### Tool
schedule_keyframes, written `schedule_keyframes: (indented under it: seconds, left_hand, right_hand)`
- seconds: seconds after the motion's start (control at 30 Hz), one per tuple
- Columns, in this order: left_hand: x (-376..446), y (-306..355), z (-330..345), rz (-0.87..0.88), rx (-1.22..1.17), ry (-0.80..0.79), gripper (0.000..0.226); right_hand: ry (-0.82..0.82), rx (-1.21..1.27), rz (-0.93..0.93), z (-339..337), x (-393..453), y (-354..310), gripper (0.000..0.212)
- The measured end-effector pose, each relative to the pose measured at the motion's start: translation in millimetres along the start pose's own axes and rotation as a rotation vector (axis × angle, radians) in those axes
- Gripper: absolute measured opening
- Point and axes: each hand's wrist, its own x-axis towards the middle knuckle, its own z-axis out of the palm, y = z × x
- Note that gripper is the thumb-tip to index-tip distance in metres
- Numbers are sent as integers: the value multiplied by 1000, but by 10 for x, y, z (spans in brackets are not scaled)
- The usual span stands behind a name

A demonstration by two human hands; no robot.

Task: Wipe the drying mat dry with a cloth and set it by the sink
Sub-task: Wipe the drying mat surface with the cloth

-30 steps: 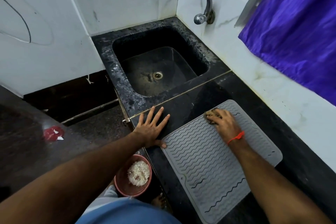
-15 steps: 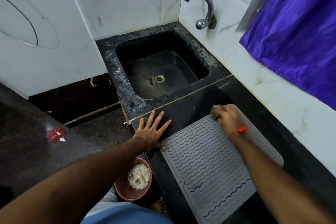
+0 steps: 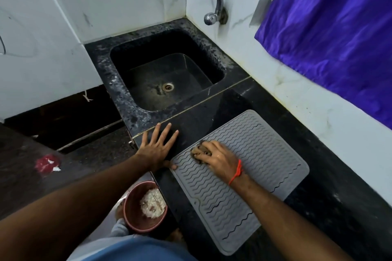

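A grey ribbed drying mat lies flat on the black counter, just to the right of the sink. My right hand presses a small brownish cloth onto the mat near its left edge, fingers curled over it. My left hand lies flat on the counter with fingers spread, left of the mat, its thumb touching the mat's left corner.
A chrome tap juts from the white tiled wall over the sink. A purple curtain hangs at the right. Below the counter edge stands a reddish bowl with whitish food. A red scrap lies on the dark lower surface at left.
My right hand slid with the cloth from the mat's far corner back toward me and to the left. My left hand stayed flat in place.
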Motion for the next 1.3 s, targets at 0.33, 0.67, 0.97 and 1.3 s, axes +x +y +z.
schedule_keyframes:
  seconds: [0.33,0.67,0.97,1.3]
  left_hand:
    - [-138,112,73,-54,-7,29,106]
    - [-105,96,-57,-5,-99,26,93]
    - [-131,36,-17,67,-73,57,81]
    - [-176,66,52,50,-86,97,82]
  right_hand:
    - [-148,-122,505,-281,29,1469,40]
    - [-63,85,696,-414,293,838,50]
    - [-172,31,474,-97,3,-758,56]
    - [-177,86,431,-76,-26,-916,58]
